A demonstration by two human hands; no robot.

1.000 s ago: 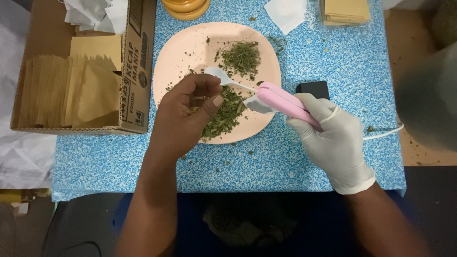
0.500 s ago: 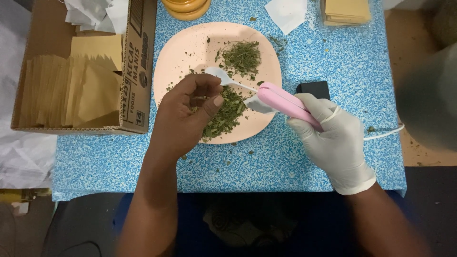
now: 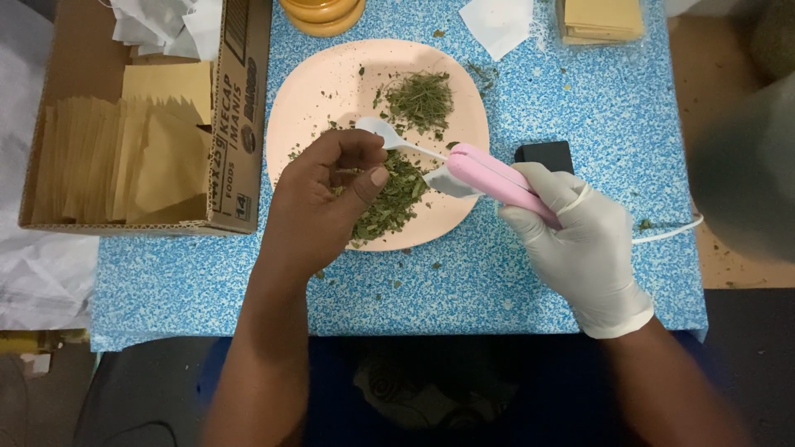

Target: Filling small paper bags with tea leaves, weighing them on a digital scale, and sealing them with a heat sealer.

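Note:
My bare left hand [image 3: 319,203] is curled over the near left of a round peach plate [image 3: 310,99], thumb pressed to the fingers above a pile of dried green herb [image 3: 389,203]. Anything pinched inside it is hidden. A small white plastic spoon [image 3: 383,132] lies on the plate just past those fingertips. My right hand [image 3: 580,244], in a white glove, grips a pink hand-held sealer [image 3: 497,182] whose tip is closed on a small pale sachet [image 3: 443,182] over the plate. A second herb pile [image 3: 421,99] sits at the plate's far side.
A cardboard box [image 3: 236,124] of tan paper sachets stands at the left. On the blue speckled table [image 3: 497,290] are a small black block [image 3: 544,153], a white cord [image 3: 671,233], a stack of tan sachets [image 3: 600,18], a white paper piece [image 3: 497,21] and an orange lid [image 3: 323,12].

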